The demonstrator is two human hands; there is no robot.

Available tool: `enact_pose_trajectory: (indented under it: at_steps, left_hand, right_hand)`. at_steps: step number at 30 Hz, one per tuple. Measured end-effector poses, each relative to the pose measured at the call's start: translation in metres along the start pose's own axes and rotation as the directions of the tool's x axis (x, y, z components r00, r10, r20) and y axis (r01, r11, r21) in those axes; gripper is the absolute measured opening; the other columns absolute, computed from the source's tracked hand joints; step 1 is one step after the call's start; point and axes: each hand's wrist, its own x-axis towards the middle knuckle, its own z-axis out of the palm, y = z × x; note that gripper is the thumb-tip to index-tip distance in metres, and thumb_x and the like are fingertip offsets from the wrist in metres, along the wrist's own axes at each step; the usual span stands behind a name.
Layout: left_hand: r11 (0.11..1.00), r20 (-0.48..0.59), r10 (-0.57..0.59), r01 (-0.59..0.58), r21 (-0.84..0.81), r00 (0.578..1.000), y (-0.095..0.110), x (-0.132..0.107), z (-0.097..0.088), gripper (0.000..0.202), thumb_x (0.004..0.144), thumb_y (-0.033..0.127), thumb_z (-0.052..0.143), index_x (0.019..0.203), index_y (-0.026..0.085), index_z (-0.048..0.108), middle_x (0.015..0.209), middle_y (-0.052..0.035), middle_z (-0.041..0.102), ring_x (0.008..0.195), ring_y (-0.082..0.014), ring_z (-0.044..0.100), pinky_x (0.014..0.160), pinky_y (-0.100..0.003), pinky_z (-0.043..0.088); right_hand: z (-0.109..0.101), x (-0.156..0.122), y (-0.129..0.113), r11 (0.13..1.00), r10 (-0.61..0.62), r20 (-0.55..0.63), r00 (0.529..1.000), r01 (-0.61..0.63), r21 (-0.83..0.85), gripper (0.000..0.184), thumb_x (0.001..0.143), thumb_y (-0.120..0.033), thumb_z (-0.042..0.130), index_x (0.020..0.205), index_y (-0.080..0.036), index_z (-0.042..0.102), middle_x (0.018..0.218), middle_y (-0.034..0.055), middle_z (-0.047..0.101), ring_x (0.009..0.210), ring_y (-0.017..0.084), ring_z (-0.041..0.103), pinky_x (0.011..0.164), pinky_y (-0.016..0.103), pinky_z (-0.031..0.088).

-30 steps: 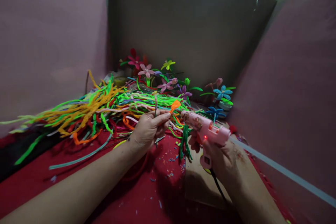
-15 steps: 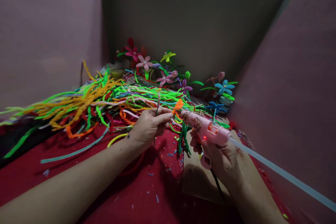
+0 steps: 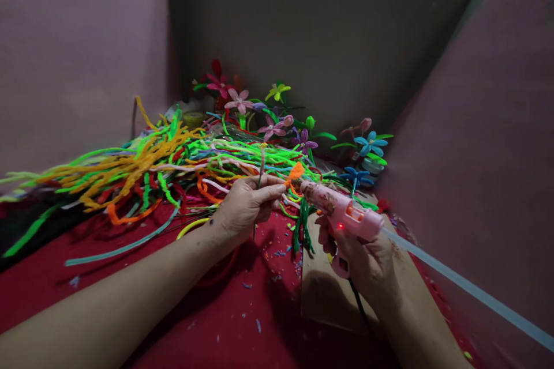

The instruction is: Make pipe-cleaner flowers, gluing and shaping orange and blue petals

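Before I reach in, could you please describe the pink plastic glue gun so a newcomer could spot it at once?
On the red work surface, find the flat tan board at right. Above it, the right hand grips the pink pistol-shaped glue gun. Its glowing red light and long translucent stick set it apart from the colourful fuzzy stems.

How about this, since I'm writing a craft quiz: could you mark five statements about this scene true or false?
The right hand holds a pink glue gun. True.
The glue gun shows a green light. False: its light is red.
A pale glue stick juts from the glue gun's rear. True.
The left hand holds a blue flower. False: it pinches an orange fuzzy piece.
Pink flowers are behind the fuzzy strips. True.
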Motion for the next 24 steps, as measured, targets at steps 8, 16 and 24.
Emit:
enact_pose_trajectory:
  at_steps: [8,16,24]
  left_hand:
    - [1.000,0.007,-0.003,0.003,0.000,1.000,-0.0001,0.0000,-0.0002,0.013,0.069,0.022,0.069,0.072,0.014,0.059,0.047,0.0061,0.047,0.034,0.0001,0.027,0.036,-0.016,0.011]
    - [1.000,0.013,0.003,-0.003,-0.011,1.000,0.0019,-0.0002,0.0008,0.014,0.069,0.022,0.069,0.070,0.014,0.057,0.047,0.0063,0.047,0.033,0.0001,0.025,0.036,-0.017,0.010]
    - [1.000,0.015,0.009,-0.009,-0.006,1.000,-0.0006,0.0017,-0.0011,0.013,0.069,0.022,0.069,0.071,0.015,0.059,0.046,0.0062,0.048,0.033,-0.0005,0.025,0.036,-0.018,0.010]
  right_hand:
    - [0.0010,-0.0001,-0.0074,0.999,0.028,-0.014,1.000,-0.028,-0.039,0.029,0.074,-0.045,0.060,0.084,-0.018,0.063,0.064,0.0044,0.057,0.048,0.012,0.046,0.033,0.022,0.029]
    - [0.0000,-0.0023,-0.0016,0.993,0.118,0.008,0.993,-0.118,-0.007,0.032,0.074,-0.047,0.058,0.085,-0.018,0.062,0.061,0.0019,0.054,0.043,0.009,0.040,0.033,0.020,0.028]
    - [0.0002,-0.0035,-0.0049,0.992,0.113,-0.010,0.994,-0.113,-0.056,0.039,0.074,-0.052,0.056,0.086,-0.015,0.064,0.059,0.0016,0.053,0.039,0.007,0.034,0.032,0.021,0.026]
